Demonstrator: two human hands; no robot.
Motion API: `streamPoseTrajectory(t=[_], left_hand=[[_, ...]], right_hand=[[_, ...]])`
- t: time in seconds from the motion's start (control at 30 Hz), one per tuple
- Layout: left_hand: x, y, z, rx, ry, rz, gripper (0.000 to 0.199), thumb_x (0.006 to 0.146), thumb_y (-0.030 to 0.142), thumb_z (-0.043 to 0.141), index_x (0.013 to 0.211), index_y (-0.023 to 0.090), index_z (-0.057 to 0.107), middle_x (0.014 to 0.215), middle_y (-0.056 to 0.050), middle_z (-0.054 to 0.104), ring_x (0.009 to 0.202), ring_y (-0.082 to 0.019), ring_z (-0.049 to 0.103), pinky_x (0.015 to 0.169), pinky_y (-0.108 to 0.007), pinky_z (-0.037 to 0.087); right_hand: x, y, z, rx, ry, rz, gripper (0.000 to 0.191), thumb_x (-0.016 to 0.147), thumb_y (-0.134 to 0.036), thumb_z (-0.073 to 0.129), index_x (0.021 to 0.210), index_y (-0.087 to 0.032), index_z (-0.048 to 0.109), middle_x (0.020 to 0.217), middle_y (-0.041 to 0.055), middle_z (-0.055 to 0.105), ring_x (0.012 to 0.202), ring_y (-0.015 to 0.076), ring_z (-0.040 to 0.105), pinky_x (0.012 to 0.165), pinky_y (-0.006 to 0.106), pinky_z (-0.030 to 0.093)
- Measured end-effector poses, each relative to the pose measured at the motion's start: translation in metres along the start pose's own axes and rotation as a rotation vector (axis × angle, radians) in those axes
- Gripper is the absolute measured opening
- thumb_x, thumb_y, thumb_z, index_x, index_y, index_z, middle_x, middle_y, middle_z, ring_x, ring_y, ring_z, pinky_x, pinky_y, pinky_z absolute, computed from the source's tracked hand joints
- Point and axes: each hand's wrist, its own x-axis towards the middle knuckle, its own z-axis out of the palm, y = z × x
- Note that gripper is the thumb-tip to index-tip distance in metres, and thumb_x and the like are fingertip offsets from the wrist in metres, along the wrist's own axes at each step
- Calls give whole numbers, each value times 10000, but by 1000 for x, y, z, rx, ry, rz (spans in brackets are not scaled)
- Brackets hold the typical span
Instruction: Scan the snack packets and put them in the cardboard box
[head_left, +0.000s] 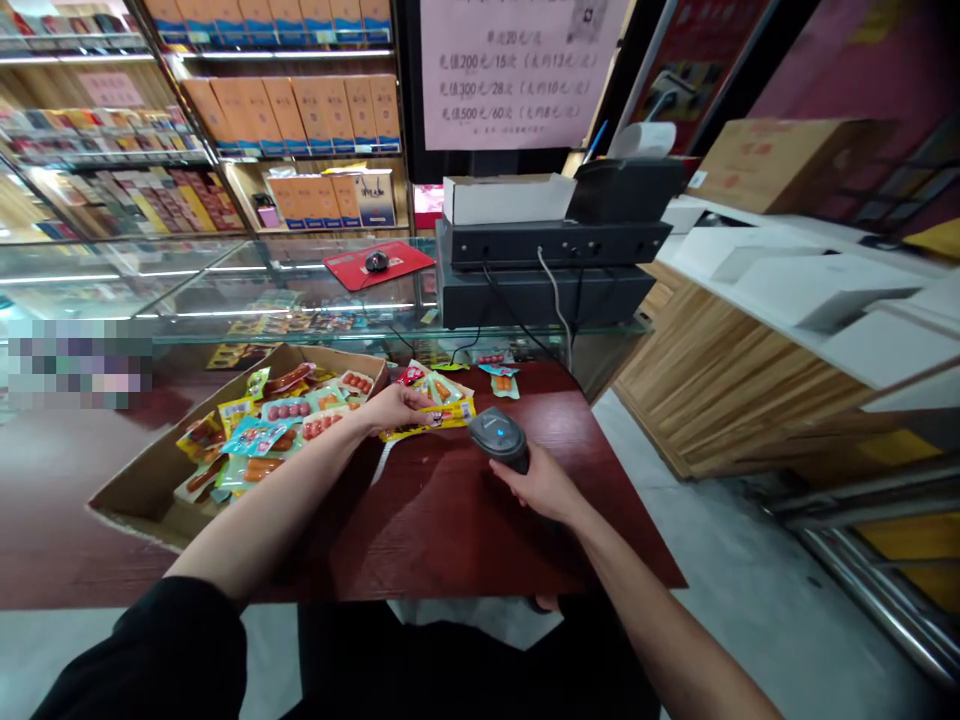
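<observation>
My left hand [397, 408] is closed on a long yellow snack packet [454, 413] just beyond the right side of an open cardboard box. In my right hand [546, 482] is a dark handheld scanner [498, 436] with a small blue light, its head pointing at the packet's right end. Many wrapped sausages [286, 410] fill the cardboard box [142, 480]. Several more packets lie behind my left hand, and one small sausage packet [504, 382] rests farther right on the dark red table [465, 530].
A glass counter [210, 290] behind the table carries a red mat [405, 262] with a mouse [376, 260]. Black cash drawers [547, 285] with hanging cables stand at the table's back. Wooden cabinets [720, 400] are on the right, stocked shelves [292, 110] behind.
</observation>
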Motion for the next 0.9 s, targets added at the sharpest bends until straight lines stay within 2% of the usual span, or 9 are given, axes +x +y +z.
streamPoseTrajectory(t=[0.23,0.47,0.67,0.77,0.9], left_hand=[[0,-2,-1,47,-40,53,544,492,485,881,925,168,793,869,-46,769,824,-199,681,829,-327,534],[-2,-1,1,27,-35,54,532,466,466,892,890,160,796,849,-52,767,787,-192,677,796,-315,537],[-7,14,-2,79,-5,54,580,473,460,888,953,150,789,848,-44,764,774,-185,670,789,-303,527],[-16,28,-15,154,54,93,529,500,446,878,935,158,793,827,-33,760,758,-178,663,760,-283,518],[-46,41,-52,203,144,148,475,552,434,859,944,175,791,886,-40,761,781,-164,662,757,-262,512]], right_hand=[[-2,1,1,-9,-12,8,261,841,-401,619,962,-172,590,521,-33,573,366,125,529,355,214,405],[-7,-2,0,-5,-7,11,285,834,-413,629,979,-175,569,519,-48,565,364,123,530,351,210,406],[-12,-10,-3,-30,-17,-2,308,837,-414,634,1009,-172,554,539,-52,573,363,106,510,368,205,408],[-10,-14,-1,-35,-38,-14,303,842,-420,630,1004,-175,554,530,-57,563,369,108,510,374,209,409],[-4,-19,5,-19,-66,-45,300,838,-433,635,975,-178,557,519,-55,556,373,113,511,376,216,410]])
